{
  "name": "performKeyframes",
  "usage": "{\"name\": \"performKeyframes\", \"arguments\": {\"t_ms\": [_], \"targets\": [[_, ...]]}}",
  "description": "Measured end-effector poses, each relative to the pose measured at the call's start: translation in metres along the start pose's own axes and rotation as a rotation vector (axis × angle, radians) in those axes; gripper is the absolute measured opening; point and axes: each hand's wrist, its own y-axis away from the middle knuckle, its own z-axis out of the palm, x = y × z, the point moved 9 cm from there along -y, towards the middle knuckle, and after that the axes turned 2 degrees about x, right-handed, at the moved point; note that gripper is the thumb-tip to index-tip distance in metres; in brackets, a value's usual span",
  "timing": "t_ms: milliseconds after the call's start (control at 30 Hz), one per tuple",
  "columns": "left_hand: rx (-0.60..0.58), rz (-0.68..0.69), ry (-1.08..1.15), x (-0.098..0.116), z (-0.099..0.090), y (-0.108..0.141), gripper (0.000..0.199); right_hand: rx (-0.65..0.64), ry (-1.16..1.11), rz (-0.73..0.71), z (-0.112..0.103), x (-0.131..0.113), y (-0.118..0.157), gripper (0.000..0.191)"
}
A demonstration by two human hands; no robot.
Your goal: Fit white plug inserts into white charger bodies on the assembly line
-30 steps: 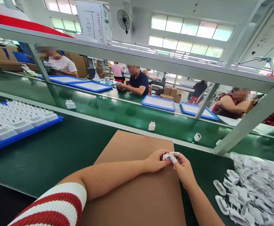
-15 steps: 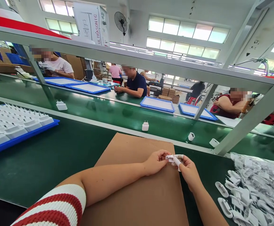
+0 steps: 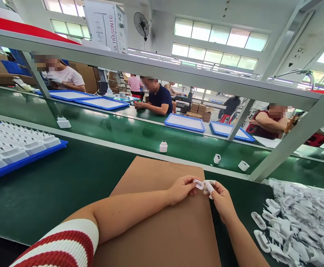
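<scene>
My left hand pinches a small white oval plug cover between thumb and fingertips, above the right edge of a cardboard sheet. The cover's hollow, rimmed side faces up towards me. Close by on its right is my right hand, with white finger cots on the thumb and a finger. Those fingers are bent together at the cover's right end; whatever lies between them is too small to name. A heap of similar white plug covers in clear plastic lies to the right.
Beyond the cardboard runs a green conveyor belt, carrying a white two-pin charger and several other white pieces. A blue tray full of white chargers stands left. A grey frame post rises at right. Co-workers sit across the belt.
The plug cover has turned so its hollow side shows more, and my right fingertips have moved slightly off it. The white pieces on the belt have shifted left.
</scene>
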Motion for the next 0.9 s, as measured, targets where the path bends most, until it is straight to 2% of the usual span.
{"name": "performKeyframes", "arguments": {"t_ms": [133, 233, 367, 433, 533, 633, 700, 733, 800, 900], "targets": [[-0.022, -0.03, 0.081, 0.002, -0.001, 0.0, 0.061, 0.008, 0.074, -0.127, 0.0, -0.009, 0.002, 0.044], [-0.063, -0.046, 0.1, 0.005, 0.0, 0.001, 0.062, -0.029, 0.133, -0.256, 0.008, -0.021, 0.005, 0.035], [-0.119, -0.087, 0.067, 0.006, 0.004, 0.004, 0.065, -0.098, 0.087, -0.211, 0.019, -0.02, 0.006, 0.023], [-0.094, -0.089, 0.061, 0.006, 0.002, 0.005, 0.064, -0.082, 0.067, -0.174, 0.017, -0.02, 0.006, 0.023], [0.044, -0.097, -0.011, 0.007, -0.007, -0.001, 0.056, 0.013, 0.209, -0.231, 0.004, -0.03, 0.009, 0.024], [0.225, -0.084, -0.317, 0.016, -0.02, -0.025, 0.04, 0.045, 0.439, -0.311, 0.001, -0.042, 0.016, 0.012], [0.306, -0.041, -0.487, 0.028, -0.024, -0.052, 0.032, 0.005, 0.592, -0.315, 0.007, -0.041, 0.02, 0.001], [0.331, -0.022, -0.537, 0.034, -0.024, -0.068, 0.03, -0.022, 0.675, -0.314, 0.012, -0.038, 0.022, 0.006], [0.368, -0.003, -0.626, 0.042, -0.022, -0.101, 0.032, -0.076, 0.81, -0.309, 0.022, -0.031, 0.024, 0.011], [0.42, 0.014, -0.767, 0.047, -0.017, -0.141, 0.055, -0.115, 0.873, -0.31, 0.033, -0.021, 0.024, 0.015]]}}
